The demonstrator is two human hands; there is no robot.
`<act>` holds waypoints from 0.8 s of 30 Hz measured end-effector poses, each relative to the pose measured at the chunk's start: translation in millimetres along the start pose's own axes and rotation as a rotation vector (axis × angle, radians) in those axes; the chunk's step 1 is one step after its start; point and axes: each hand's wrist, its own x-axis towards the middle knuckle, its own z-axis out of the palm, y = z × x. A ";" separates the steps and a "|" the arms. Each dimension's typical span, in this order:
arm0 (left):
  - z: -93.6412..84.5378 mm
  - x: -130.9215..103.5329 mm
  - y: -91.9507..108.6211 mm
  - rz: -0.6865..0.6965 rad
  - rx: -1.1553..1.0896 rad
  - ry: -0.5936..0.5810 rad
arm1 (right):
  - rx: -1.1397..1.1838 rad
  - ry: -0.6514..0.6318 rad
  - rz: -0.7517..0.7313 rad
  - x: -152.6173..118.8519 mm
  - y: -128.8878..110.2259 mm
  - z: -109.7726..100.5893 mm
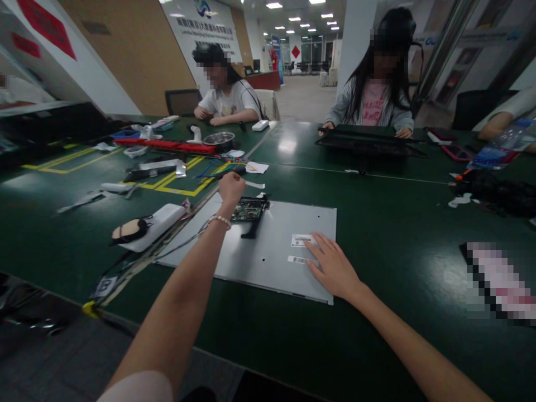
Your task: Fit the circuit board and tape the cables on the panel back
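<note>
A flat grey metal panel (243,257) lies on the green table, with a green circuit board (248,210) and a black bracket on its upper left part. My left hand (232,187) is closed just above the board, its fingers pinched on a white strip (255,185) that sticks out to the right. My right hand (333,262) rests with spread fingers on the right part of the panel, its fingertips by two white labels (302,240). Thin cables run across the panel's left side under my left forearm.
A white power strip (154,226) with a tan and black item lies left of the panel. Behind are a red bar (167,145), a metal bowl (219,138) and scraps. Across the table (397,223), two people sit, one holding a black frame (364,144). A bottle (498,148) stands right.
</note>
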 end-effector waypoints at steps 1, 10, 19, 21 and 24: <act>2.2 2.2 1.6 0.007 0.042 0.014 | 0.001 0.001 0.000 0.3 0.3 0.1; 3.2 -1.0 -19.3 -0.065 0.111 -0.036 | 0.010 -0.019 0.014 1.3 -0.1 -1.2; -42.5 -14.9 -92.6 -0.240 0.046 -0.016 | 0.005 -0.041 0.019 -0.8 -2.1 -1.8; -45.4 -17.7 -100.2 -0.259 0.066 -0.049 | -0.001 -0.042 0.017 -0.8 -3.2 -2.1; -45.1 -21.7 -104.8 -0.241 0.113 -0.135 | -0.003 -0.047 0.015 -0.8 -4.3 -2.6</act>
